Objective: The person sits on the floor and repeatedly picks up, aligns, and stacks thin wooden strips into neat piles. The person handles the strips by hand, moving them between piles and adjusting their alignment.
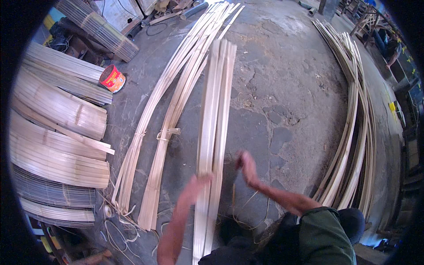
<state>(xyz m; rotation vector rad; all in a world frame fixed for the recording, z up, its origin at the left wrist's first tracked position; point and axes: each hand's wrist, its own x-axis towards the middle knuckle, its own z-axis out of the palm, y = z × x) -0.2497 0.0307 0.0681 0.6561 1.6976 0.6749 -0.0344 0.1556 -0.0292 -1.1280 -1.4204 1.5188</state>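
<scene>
A long bundle of pale bamboo strips point(215, 106) stretches away from my body, its far end raised toward the middle of the view. My left hand point(201, 180) is closed around the bundle's left side, low on its length. Just to the right of the bundle, apart from it, my right hand point(248, 167) is curled shut and slightly blurred. Whatever lies in its fingers is hidden or too small to name. Below it a thin strip point(234, 198) curves down toward the floor; whether it reaches the hand is unclear.
Two tied bundles of strips point(170, 101) lie on the concrete floor to the left. More long strips point(353, 115) lie at right. Stacked slatted bamboo mats point(57, 154) fill the left side, near a red and yellow tin point(113, 79). A person point(392, 49) is at far right.
</scene>
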